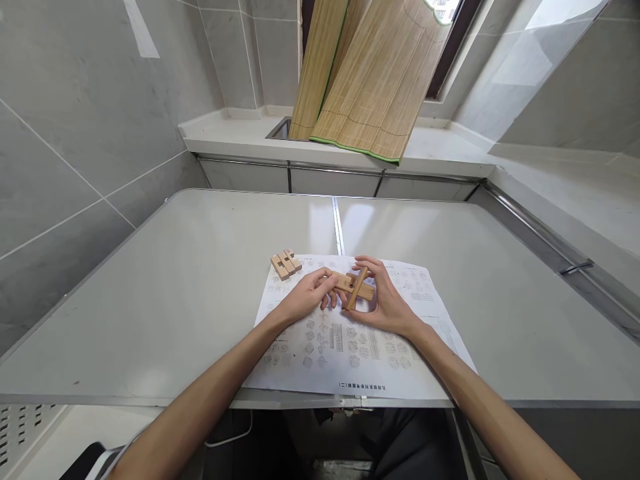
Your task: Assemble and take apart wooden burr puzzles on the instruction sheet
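Over a printed paper sheet [350, 373], my left hand [313, 291] pinches one end of a flat wooden puzzle piece [369, 292] with a notch near its middle. My right hand [385, 303] grips a thin wooden puzzle stick [357, 288] by its two ends, between thumb and fingers. The stick lies crosswise over the flat piece, by its notch; whether it sits in the notch I cannot tell. Several more notched wooden puzzle pieces [286, 265] rest together at the sheet's upper left corner.
The pale folding table [150, 300] has a metal seam [337, 227] running away from me. Behind it is a white counter [240, 141] with a sink edge [279, 128]. Bamboo mats [375, 87] hang over the counter by the window. Grey tiled walls stand on both sides.
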{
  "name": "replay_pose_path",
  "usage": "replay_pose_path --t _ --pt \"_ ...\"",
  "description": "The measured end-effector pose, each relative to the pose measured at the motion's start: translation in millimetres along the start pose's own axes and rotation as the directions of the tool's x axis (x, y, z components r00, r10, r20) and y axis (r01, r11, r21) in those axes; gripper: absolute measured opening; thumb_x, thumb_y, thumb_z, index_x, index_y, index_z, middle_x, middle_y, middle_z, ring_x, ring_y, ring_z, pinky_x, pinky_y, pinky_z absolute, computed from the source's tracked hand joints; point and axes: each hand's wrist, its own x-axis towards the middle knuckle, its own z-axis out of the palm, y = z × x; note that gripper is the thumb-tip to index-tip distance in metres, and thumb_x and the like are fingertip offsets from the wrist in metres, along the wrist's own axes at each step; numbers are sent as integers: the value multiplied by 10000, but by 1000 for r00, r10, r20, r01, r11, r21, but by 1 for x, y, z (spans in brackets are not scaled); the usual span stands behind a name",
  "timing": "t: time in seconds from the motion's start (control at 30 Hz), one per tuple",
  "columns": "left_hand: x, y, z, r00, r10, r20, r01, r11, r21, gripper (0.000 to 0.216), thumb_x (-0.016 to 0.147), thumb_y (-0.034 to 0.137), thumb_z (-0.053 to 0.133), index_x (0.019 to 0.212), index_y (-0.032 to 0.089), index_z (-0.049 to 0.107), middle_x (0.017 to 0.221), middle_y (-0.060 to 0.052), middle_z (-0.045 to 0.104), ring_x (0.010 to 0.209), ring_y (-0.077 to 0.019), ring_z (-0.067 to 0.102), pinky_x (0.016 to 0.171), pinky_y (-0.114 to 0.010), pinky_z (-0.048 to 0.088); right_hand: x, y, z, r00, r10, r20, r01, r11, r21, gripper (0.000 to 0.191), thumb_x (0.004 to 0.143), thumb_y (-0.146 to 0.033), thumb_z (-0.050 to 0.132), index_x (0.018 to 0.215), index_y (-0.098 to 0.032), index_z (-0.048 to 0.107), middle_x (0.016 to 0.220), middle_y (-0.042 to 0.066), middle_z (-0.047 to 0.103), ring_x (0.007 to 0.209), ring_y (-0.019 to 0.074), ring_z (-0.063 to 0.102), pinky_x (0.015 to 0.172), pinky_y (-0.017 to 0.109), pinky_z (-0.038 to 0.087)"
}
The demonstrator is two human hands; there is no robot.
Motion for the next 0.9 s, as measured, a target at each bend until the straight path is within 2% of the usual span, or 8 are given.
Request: replay_pose_path --t 0.2,0.37,0.73,0.9 --pt "1 -4 0 1000 8 -18 -8 1000 2 413 1024 589 552 970 181 589 852 -60 764 623 -127 634 576 -251 454 2 -3 1 999 -30 -30 30 1000 7 883 772 -311 852 1486 -351 334 1523 129 428 1259 348 595 1053 578 539" --pt "1 -5 1 1000 14 -26 -14 1000 16 411 1031 584 540 982 178 582 851 -63 755 614 -123 621 574 -248 452 1 -8 0 998 52 -28 -52 998 -21 788 764 -294 820 1433 -315 406 1327 102 574 1127 328 636 995 540 564" --pt "-1 2 2 1000 13 -19 -13 999 37 403 1033 578 537 949 186 580 856 -64 756 621 -128 609 584 -251 456 3 -9 0 996 10 -86 -15 998 -60 731 734 -318 821 1353 -295 433 1211 89 610 1006 310 658 932 518 585" --pt "1 -1 -4 997 30 -77 -28 999 24 420 1016 593 559 899 189 568 795 -40 732 586 -119 589 565 -248 456 1 -4 -1 996 13 -92 -17 999 -45 801 681 -278 837 1373 -286 433 1241 95 606 1086 334 660 996 533 577"
